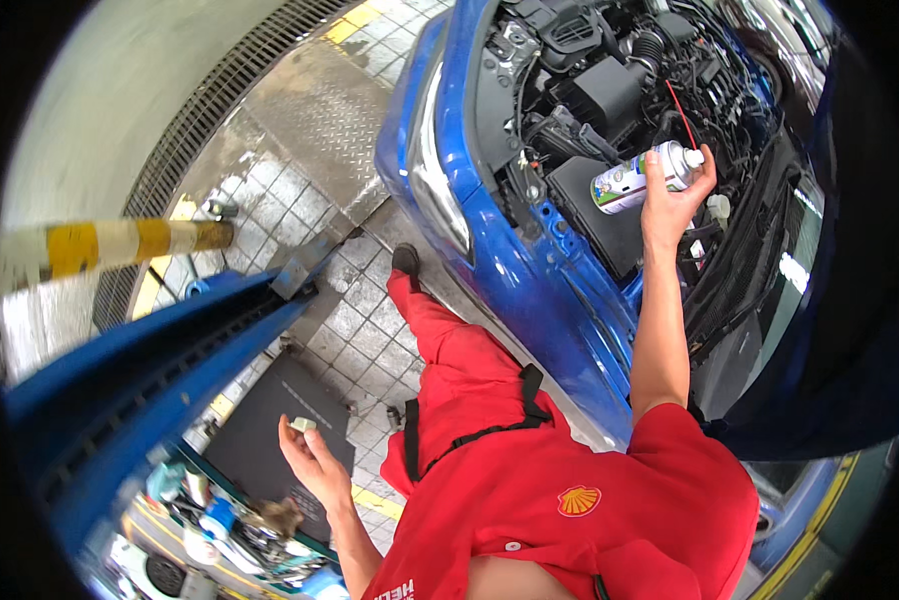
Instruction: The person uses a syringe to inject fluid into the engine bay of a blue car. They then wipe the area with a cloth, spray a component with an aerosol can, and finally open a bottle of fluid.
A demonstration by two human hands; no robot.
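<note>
My right hand [675, 200] is wrapped round a white aerosol spray can [622, 187] with green and dark print, a finger at its white nozzle. A thin red straw [681, 113] sticks out from the nozzle over the engine bay. The can is tilted on its side above a black box-shaped cover [590, 205] in the blue car's engine bay. Low on the left, away from the car, my left hand [320, 470] pinches a small pale cap-like piece [303, 425] between thumb and fingers.
The blue car's fender [540, 310] runs along my right side. To my left stand a blue lift post [160, 350] and a yellow-and-white pole [120, 247]. A cart [225, 530] with bottles and tools is at the lower left, by a dark mat [280, 420]. A floor grate [210, 100] curves behind.
</note>
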